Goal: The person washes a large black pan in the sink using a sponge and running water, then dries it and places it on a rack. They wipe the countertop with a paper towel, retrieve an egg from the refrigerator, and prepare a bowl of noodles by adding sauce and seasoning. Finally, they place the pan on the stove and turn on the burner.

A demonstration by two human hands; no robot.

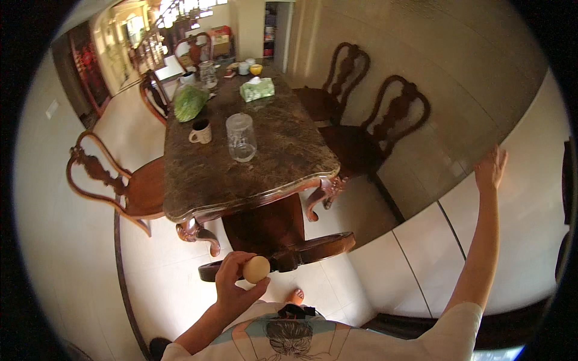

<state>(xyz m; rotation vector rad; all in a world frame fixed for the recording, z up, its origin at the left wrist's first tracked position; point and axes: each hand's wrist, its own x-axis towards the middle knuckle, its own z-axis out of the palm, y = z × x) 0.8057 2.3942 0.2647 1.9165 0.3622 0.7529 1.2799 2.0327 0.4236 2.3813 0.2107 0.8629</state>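
Between the thumb and fingers of my left hand (pixel 235 282) is a round, pale yellow ball-like object (pixel 256 270), held above the floor near a chair's back. My right hand (pixel 491 168) reaches far out to the right, fingers spread, at the edge where the grey tiled surface meets a white panelled one; whether it touches there I cannot tell. Ahead, a dark marble-topped table (pixel 280 158) bears a clear glass or plastic jar (pixel 241 137), a mug (pixel 201 131), a green leafy vegetable in a plastic bag (pixel 190 103) and a green tissue box (pixel 257 89).
A carved wooden chair (pixel 266 221) stands directly before me at the table's near end. Another chair (pixel 144 187) is at the left, and two more, a nearer one (pixel 356 144) and a farther one (pixel 318 104), are at the right. A second jar (pixel 208 74) and a yellow cup (pixel 256 69) stand farther back.
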